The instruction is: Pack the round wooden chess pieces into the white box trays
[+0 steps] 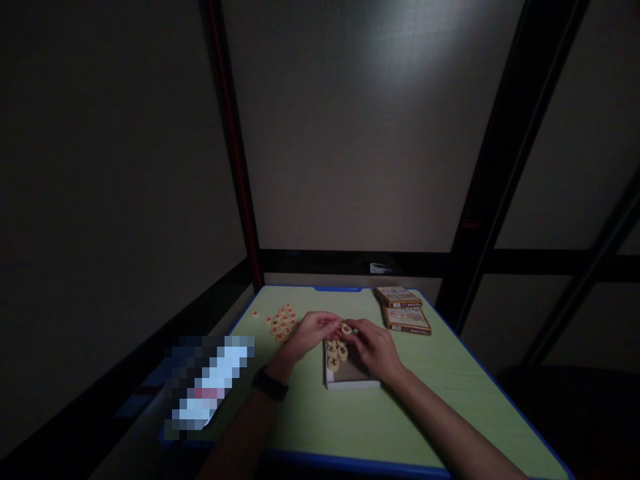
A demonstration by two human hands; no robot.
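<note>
- Far left: a bright, pixelated flat item (215, 387), its details hidden, lies along the left edge of a pale green table (320, 427) with a blue rim.
- Left, farther back: a loose cluster of round pale pieces with red markings (283, 323) lies on the table, with one similar piece (255, 313) apart to its left.
- Left of centre: the person's left hand (315, 331), a dark band (270, 384) around its wrist, reaches in with bent fingers close to the right hand's; whether it grips anything, I cannot tell.
- Centre: a round pale piece with a black character (347, 329) is raised between the two hands, above the far part of a shallow open box (353, 384).
- Inside that box, toward its left side: more pieces with black characters (334, 363) lie close together.
- Right of centre: the right hand (373, 347) has its fingertips closed on the raised piece, its palm over the box's right side.
- Far right, toward the back: two flat, printed boxes (406, 318) lie on the table, the farther one partly overlapping the nearer.
</note>
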